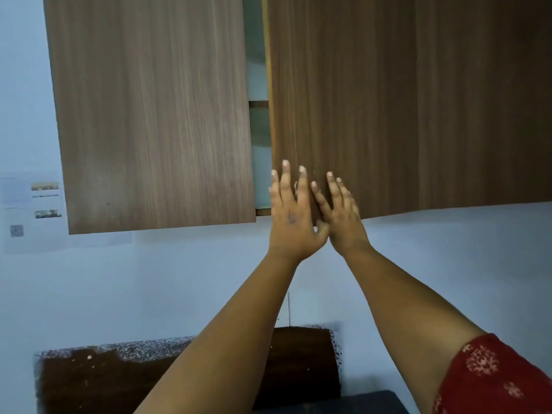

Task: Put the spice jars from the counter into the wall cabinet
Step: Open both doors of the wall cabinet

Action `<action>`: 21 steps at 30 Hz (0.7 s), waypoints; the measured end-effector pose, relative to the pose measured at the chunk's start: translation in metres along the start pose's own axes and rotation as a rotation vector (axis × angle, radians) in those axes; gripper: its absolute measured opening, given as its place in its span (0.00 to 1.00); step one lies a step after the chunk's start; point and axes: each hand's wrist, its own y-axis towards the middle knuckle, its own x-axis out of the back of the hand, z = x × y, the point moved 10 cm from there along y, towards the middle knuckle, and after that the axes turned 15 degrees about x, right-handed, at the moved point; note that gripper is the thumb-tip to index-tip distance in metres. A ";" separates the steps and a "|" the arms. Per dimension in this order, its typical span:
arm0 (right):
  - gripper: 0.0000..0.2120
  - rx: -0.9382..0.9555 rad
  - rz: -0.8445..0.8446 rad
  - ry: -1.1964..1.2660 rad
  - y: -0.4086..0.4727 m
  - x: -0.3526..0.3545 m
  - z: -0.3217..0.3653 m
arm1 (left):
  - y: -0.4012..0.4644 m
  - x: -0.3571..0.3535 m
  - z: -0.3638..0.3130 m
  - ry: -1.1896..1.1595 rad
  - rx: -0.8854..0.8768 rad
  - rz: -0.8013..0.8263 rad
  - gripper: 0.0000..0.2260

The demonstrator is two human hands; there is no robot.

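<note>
Reaching up with both arms toward the wall cabinet (pixel 388 100). Left hand (pixel 291 218) and right hand (pixel 340 215) are lying side by side, fingers straight and spread, gripping nothing, at the lower edge of the right door (pixel 343 85); contact with the wood cannot be told for sure. The left door (pixel 149 115) is standing beside it, a narrow gap (pixel 258 85) showing between the two. Inside the gap a shelf edge (pixel 258 104) is showing; contents too hidden to tell. No spice jars are showing anywhere in view. A speckled bench (pixel 125 348) is lying low in the view, partly behind the forearms. Papers (pixel 33 210) are sticking to the pale wall (pixel 179 279) left of the cabinet. A red patterned sleeve (pixel 493 375) is covering the right upper arm.
</note>
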 end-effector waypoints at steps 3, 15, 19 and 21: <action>0.46 -0.035 -0.069 0.005 -0.019 0.033 0.004 | 0.006 0.021 0.002 -0.478 0.352 0.151 0.38; 0.39 -0.243 -0.406 0.336 -0.107 0.148 -0.002 | -0.038 0.049 -0.071 -0.865 0.569 0.268 0.12; 0.36 -0.324 -0.507 0.404 -0.142 0.185 -0.024 | -0.056 0.045 -0.119 -0.888 0.445 0.317 0.10; 0.31 -0.377 -0.573 0.446 -0.153 0.204 -0.037 | -0.061 0.040 -0.141 -0.933 0.417 0.349 0.10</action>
